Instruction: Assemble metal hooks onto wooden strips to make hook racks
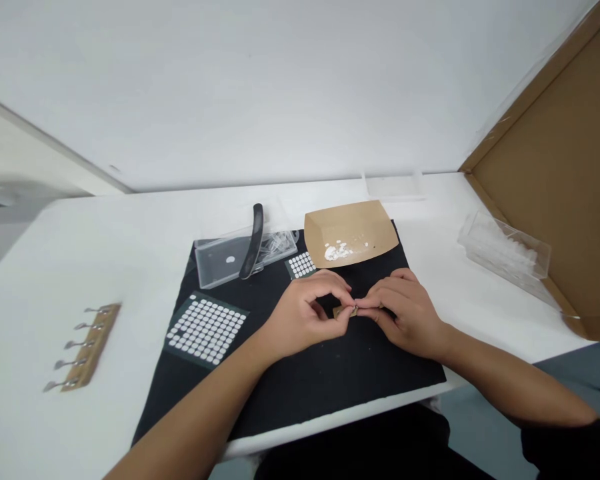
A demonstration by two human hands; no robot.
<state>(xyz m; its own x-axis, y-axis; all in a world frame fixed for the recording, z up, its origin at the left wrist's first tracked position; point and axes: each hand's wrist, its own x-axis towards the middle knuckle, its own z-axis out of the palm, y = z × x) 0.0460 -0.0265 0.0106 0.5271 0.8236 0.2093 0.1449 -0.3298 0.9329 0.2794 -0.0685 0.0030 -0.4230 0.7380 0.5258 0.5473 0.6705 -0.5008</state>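
My left hand is closed in a pinch over the black mat. Opposite it, my right hand pinches too, and the fingertips of both hands nearly meet. Between them shows a tiny brownish piece with something shiny at its end; the fingers cover most of it, and its kind cannot be made out. Just beyond the hands lies a brown paper tray with small white bits in it. Close to my left hand is a small dark sheet of white oval stickers.
A larger sheet of white ovals lies left on the mat. Behind it, a black-handled tool rests across a clear plastic box. A wooden strip with metal pieces lies far left. Clear containers and a cardboard panel stand right.
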